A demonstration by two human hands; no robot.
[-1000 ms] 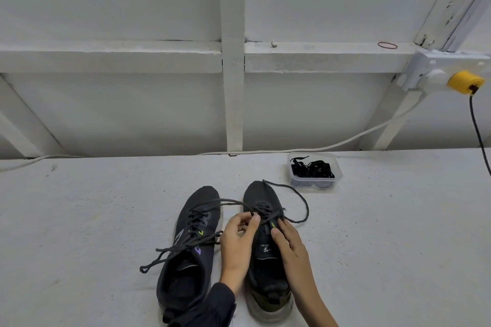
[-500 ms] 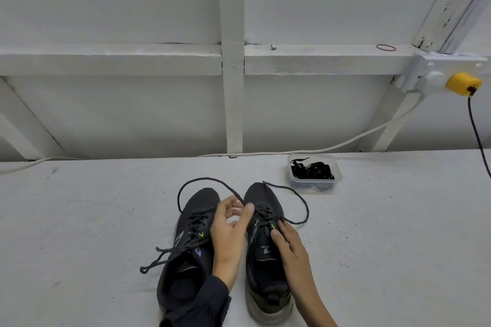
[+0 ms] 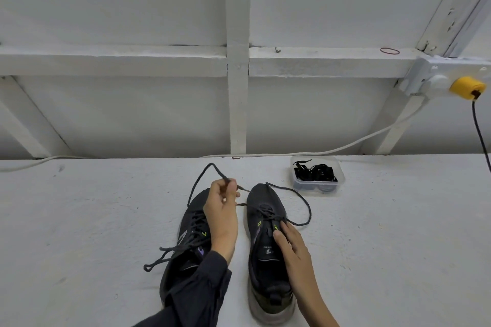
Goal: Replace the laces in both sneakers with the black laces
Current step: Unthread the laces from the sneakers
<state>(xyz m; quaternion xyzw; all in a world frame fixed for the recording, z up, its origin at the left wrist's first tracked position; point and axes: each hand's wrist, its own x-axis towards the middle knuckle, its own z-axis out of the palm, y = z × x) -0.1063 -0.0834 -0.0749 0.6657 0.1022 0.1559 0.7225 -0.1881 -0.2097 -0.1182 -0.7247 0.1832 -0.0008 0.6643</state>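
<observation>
Two dark sneakers stand side by side on the white surface, toes pointing away from me. My left hand (image 3: 221,211) pinches a strand of the dark grey lace (image 3: 206,172) of the right sneaker (image 3: 265,252) and holds it up above the gap between the shoes, so the strand loops back over the left sneaker (image 3: 186,252). My right hand (image 3: 291,243) rests its fingers on the right sneaker's tongue and eyelets. The other end of that lace (image 3: 305,206) curls to the right. The left sneaker's loose lace ends (image 3: 162,257) trail leftward. A clear tub (image 3: 341,176) holds black laces (image 3: 316,175).
A white wall with wooden battens rises behind the surface. A white cable (image 3: 345,147) runs along its foot to a socket box with a yellow plug (image 3: 466,87) at the right. A black cord (image 3: 479,133) hangs from the plug.
My left hand has pulled the lace strand up and away from the right sneaker, drawing more of it out of the eyelets. My right hand stayed on the tongue.
</observation>
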